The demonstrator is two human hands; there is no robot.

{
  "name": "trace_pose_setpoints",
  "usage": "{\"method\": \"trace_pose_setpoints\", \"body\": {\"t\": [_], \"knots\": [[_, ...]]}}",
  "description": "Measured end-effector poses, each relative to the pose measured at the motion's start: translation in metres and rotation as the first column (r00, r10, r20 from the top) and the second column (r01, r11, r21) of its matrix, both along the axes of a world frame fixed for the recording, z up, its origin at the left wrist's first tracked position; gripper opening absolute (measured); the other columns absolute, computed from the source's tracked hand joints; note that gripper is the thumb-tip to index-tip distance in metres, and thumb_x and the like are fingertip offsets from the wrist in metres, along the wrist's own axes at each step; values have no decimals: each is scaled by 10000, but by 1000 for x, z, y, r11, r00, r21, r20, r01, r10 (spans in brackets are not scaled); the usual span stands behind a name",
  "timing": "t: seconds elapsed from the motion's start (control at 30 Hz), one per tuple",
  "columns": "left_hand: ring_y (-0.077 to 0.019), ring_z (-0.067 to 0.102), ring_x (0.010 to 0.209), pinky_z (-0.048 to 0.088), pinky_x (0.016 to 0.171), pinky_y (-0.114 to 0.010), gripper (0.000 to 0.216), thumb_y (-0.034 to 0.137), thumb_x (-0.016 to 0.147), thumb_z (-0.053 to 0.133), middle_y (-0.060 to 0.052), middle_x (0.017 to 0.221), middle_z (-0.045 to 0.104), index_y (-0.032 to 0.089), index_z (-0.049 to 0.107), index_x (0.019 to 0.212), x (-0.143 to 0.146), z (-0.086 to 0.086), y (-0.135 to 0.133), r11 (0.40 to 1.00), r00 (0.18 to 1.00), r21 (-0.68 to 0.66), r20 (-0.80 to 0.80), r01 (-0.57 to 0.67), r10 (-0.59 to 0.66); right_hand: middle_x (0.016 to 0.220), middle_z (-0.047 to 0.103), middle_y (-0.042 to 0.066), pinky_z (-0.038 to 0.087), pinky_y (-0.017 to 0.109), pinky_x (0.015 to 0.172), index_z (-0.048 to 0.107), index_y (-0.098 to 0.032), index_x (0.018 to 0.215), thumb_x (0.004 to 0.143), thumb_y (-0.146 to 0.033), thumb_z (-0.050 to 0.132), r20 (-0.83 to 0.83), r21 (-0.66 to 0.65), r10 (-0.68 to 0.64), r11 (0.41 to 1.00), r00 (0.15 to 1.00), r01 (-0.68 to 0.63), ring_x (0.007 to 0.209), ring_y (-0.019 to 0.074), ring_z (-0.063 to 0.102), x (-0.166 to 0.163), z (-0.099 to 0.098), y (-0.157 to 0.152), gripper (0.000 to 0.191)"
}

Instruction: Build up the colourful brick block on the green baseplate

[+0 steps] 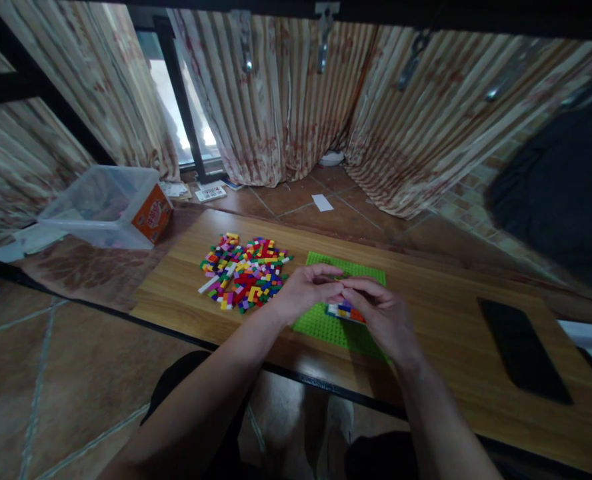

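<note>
While both hands meet mid-frame over the green baseplate (326, 327), left hand (303, 290) and right hand (383, 313) fingers look pinched on something tiny; can't tell what. Small brick build (346, 311) sits underneath, loose brick pile (243, 272) left. Next press probably needs careful stud alignment.

your table (441, 293) is smooth wood-grain with a soft sheen. the bricks (245, 270) and green baseplate (326, 327) look like glossy plastic (the plate studded). the phone (523, 350) is glossy black; the curtains (276, 100) are pleated cloth.
</note>
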State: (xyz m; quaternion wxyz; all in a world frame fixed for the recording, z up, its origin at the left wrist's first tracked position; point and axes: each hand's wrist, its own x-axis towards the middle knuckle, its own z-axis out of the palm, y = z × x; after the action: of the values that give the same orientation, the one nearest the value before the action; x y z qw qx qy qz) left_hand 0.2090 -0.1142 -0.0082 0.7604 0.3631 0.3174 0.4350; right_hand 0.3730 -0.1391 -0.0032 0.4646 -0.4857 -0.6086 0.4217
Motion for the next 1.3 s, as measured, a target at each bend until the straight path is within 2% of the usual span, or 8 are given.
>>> {"method": "trace_pose_setpoints", "body": {"t": [0.3, 0.43, 0.5, 0.67, 0.77, 0.97, 1.13, 1.3], "knots": [[-99, 647, 636, 496, 675, -256, 535, 308, 570, 896, -20, 757, 699, 113, 668, 1013, 5, -6, -2, 999, 1000, -39, 19, -15, 16, 908, 715, 25, 544, 364, 787, 751, -273, 857, 713, -395, 778, -58, -77, -24, 997, 998, 19, 847, 198, 655, 3, -1, -3, 191], [-101, 652, 648, 517, 700, -265, 519, 308, 570, 896, -23, 765, 702, 113, 672, 996, 5, -6, -2, 999, 1000, -37, 7, -28, 28, 903, 714, 21, 532, 363, 794, 757, -276, 844, 742, -388, 754, 6, -27, -25, 999, 1000, 25, 857, 200, 654, 6, -1, -3, 151], [-102, 658, 652, 530, 718, -271, 469, 301, 591, 885, -19, 759, 699, 109, 675, 964, 3, -5, 0, 997, 998, -54, -15, -59, 59, 892, 715, 22, 523, 369, 799, 759, -272, 821, 749, -389, 745, 37, 10, -72, 997, 997, 72, 850, 202, 652, 12, -2, 0, 138], [-76, 622, 610, 518, 659, -226, 251, 219, 672, 820, 6, 719, 664, 107, 677, 846, -9, 0, 9, 977, 970, -26, -130, -211, 206, 900, 718, 44, 500, 377, 761, 761, -256, 782, 739, -423, 738, 149, 79, -303, 952, 941, 294, 837, 218, 643, 34, -11, 10, 174], [-66, 595, 583, 505, 639, -218, 126, 148, 711, 757, 27, 675, 629, 114, 667, 793, -13, -1, 11, 968, 946, 9, -211, -250, 246, 917, 717, 53, 484, 372, 734, 767, -259, 773, 739, -450, 725, 223, 113, -342, 939, 913, 324, 853, 227, 635, 41, -18, 15, 199], [-73, 558, 563, 470, 625, -216, 56, 86, 731, 680, 34, 612, 607, 115, 674, 779, -6, -12, 11, 985, 930, 55, -326, -162, 171, 952, 690, 54, 466, 414, 864, 778, -286, 774, 724, -433, 736, 263, 145, -317, 947, 911, 288, 958, 244, 613, 38, -31, 21, 161], [-81, 560, 585, 465, 646, -223, 64, 107, 741, 665, 30, 616, 611, 117, 673, 804, -2, -19, 10, 992, 940, 73, -322, -100, 118, 1016, 677, 68, 433, 451, 956, 780, -279, 754, 689, -409, 761, 234, 81, -296, 955, 926, 285, 1042, 259, 598, 37, -38, 26, 146], [-85, 558, 592, 457, 641, -223, 70, 126, 737, 667, 29, 619, 608, 122, 666, 806, -3, -21, 11, 992, 936, 93, -334, -87, 113, 968, 699, 51, 414, 470, 993, 770, -287, 728, 658, -393, 785, 167, 39, -292, 956, 942, 289, 1047, 260, 601, 35, -41, 30, 129]]}}
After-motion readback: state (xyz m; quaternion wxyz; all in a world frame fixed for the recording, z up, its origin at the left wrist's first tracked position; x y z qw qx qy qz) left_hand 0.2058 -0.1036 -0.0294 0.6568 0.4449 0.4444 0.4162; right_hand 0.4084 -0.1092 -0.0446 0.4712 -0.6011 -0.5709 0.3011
